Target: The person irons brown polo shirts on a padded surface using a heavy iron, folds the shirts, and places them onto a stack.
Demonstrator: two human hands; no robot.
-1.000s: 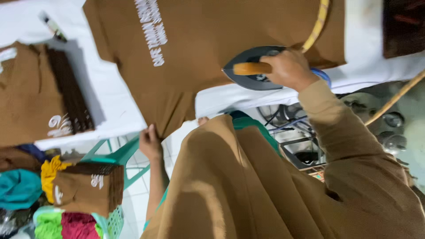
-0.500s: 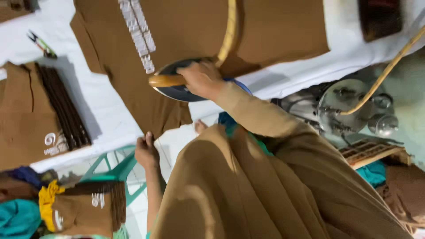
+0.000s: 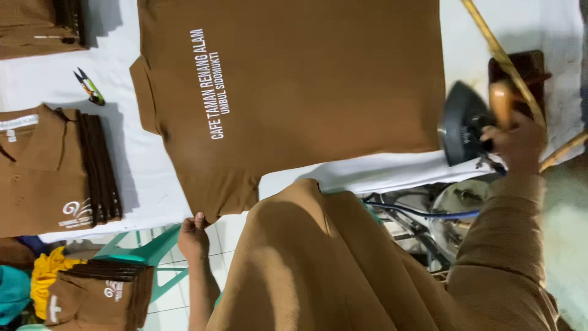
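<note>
Right hand [image 3: 517,144] gripping iron [image 3: 462,125]; left hand [image 3: 193,236] pinching white-lettered brown shirt [image 3: 306,79].

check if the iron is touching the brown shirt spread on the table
Apart. In the head view the iron, gripped by the right hand, stands tipped up past the brown shirt, with white table cover showing between its soleplate and the shirt's edge.

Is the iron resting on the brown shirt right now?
No. The iron is tipped up off the shirt at the table's right end, gripped by the right hand.
</note>
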